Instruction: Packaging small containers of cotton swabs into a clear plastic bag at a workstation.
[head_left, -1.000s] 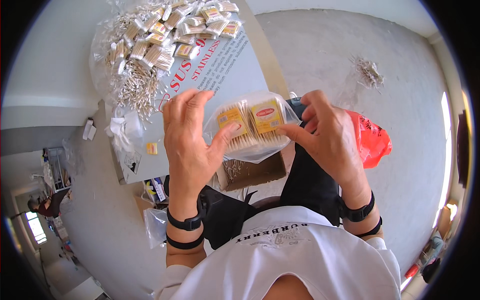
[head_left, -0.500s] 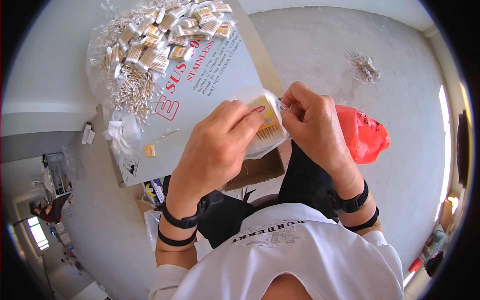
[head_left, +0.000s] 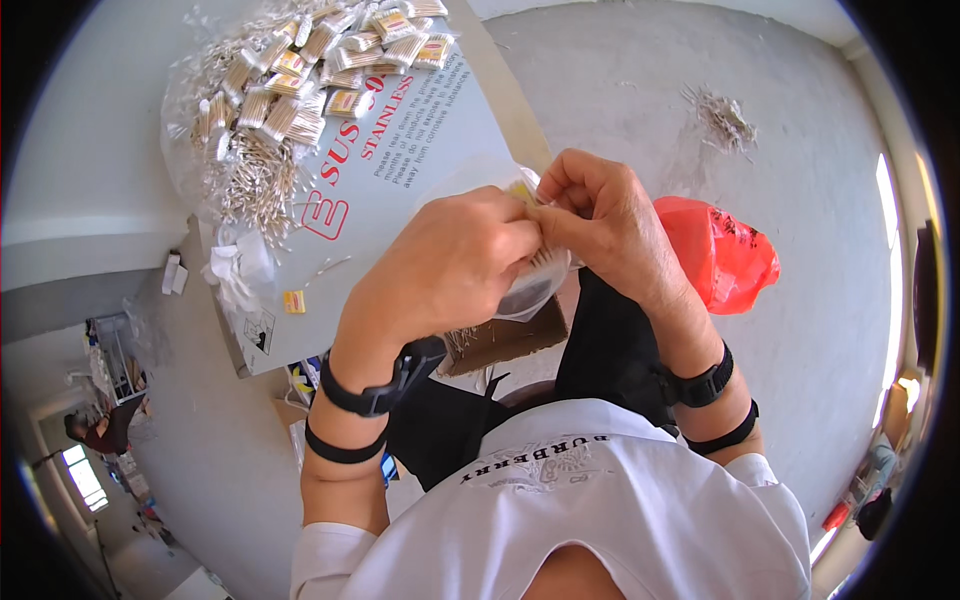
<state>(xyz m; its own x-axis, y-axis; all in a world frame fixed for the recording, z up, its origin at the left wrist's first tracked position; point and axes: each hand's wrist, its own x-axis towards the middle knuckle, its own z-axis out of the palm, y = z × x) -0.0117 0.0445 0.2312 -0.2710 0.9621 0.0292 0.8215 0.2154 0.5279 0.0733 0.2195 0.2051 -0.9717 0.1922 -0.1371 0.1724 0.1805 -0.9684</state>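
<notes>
A clear plastic packet of cotton swabs (head_left: pixel 532 292) with a yellow label is held up between my two hands, over the near right edge of the table. My left hand (head_left: pixel 455 250) is closed around its left side and hides most of the label. With thumb and fingertips pinched, my right hand (head_left: pixel 615 225) grips the packet's right edge close to the left fingertips. The exact pinch point is partly hidden by the fingers. On the far left of the table lie a heap of loose cotton swabs (head_left: pixel 262 178) and several bundled swab packs (head_left: pixel 348 103) with yellow labels.
A small yellow label (head_left: pixel 293 302) and crumpled white plastic (head_left: pixel 238 272) lie on the table (head_left: pixel 385 225). Below my hands stands an open cardboard box (head_left: pixel 510 345) with swabs inside. A red plastic bag (head_left: pixel 715 255) is to the right; scattered swabs (head_left: pixel 722 118) lie on the floor.
My left hand has turned over the packet and moved in toward my right fingers, covering more of the label. Both hands have shifted slightly, and more of the cardboard box shows.
</notes>
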